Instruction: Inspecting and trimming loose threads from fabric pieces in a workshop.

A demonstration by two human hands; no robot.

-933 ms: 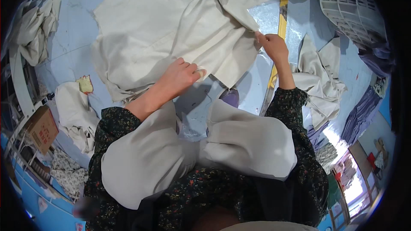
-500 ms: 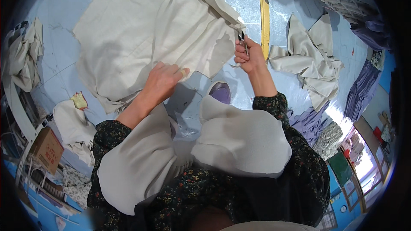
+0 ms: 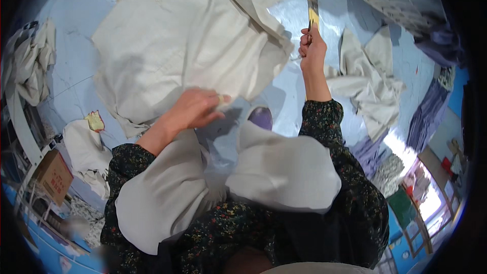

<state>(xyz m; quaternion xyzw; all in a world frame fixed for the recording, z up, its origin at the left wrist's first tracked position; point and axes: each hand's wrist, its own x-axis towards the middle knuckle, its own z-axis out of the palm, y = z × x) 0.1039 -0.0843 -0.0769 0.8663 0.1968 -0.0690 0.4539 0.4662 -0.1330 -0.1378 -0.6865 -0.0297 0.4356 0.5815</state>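
A large cream cloth garment piece point(image 3: 147, 45) lies spread and creased on the pale blue floor before me. At its near edge is my left hand point(image 3: 195, 107), somewhat blurred, its fingertips closed on the cloth edge and its thumb apart. A yellowish band circles one of its fingers. My right hand point(image 3: 313, 50) is off to the right of the cloth, raised and wrapped round small dark thread snips point(image 3: 310, 24). The snips' blades point away from me, over a yellow and black floor strip point(image 3: 312, 2). The snips do not touch the cloth.
Another crumpled cream cloth point(image 3: 373, 81) lies at the right, with purple fabric point(image 3: 428, 106) beyond it. A white plastic basket point(image 3: 388, 0) stands at the far right. At the left are a cardboard box point(image 3: 53, 176) and more cream cloth point(image 3: 83, 147). My purple shoe point(image 3: 261, 117) is near the cloth.
My right hand with the snips has moved away from the cloth, up and to the right. The cloth's right edge has dropped and shifted. My left hand has moved slightly toward me, its thumb now apart.
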